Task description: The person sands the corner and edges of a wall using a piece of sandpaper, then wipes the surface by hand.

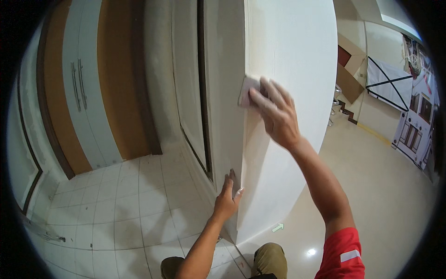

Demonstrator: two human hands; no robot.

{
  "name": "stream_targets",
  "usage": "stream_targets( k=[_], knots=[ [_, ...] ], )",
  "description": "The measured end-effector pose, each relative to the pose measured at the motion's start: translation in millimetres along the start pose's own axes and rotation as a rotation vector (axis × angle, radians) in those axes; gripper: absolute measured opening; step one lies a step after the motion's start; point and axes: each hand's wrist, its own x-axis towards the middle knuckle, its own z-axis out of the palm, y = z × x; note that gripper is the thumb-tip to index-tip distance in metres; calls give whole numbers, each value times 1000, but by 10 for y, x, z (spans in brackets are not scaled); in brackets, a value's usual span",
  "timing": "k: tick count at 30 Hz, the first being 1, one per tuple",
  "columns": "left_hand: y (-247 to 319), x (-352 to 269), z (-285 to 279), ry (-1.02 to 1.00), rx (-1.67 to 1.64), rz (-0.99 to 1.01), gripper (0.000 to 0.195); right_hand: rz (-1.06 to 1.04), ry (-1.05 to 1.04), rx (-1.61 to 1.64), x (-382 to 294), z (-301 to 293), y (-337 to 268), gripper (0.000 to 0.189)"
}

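Note:
My right hand (278, 106) grips a pale, flat sanding pad or folded sandpaper (248, 91); which of the two I cannot tell. The pad lies against the vertical corner edge (246, 132) of a white wall end (296, 48). Dust whitens the fingers of this hand. Lower down, my left hand (228, 200) rests on the same corner with fingers spread along the grey side face (224, 115). White dust marks its thumb, and nothing is seen in its grasp.
Left of the wall is a white tiled floor (127, 209), backed by double doors (82, 87) with metal handles. A dark vertical frame strip (202, 87) runs beside the corner. On the right, a glossy floor (376, 195) bears a green arrow sticker (278, 227); a black-taped white panel (389, 83) stands farther back.

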Motion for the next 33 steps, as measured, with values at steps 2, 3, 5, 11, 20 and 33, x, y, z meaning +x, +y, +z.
stream_targets(
  k=[2,3,5,11,20,33],
  knots=[
    [35,-31,4,-2,-3,-39,81,20,92,-17,434,67,172,50],
    [69,-33,13,-4,-13,-78,80,-16,165,-26,751,90,329,48],
    [-4,-35,66,17,0,-24,80,-19,222,-9,1380,62,540,50],
    [32,-22,89,14,12,-4,80,71,253,6,2056,75,770,42],
    [18,-83,-1,59,12,6,76,41,42,47,348,69,81,46],
    [-649,-443,-699,-174,-76,-392,81,45,159,28,342,125,130,48]
  ],
)
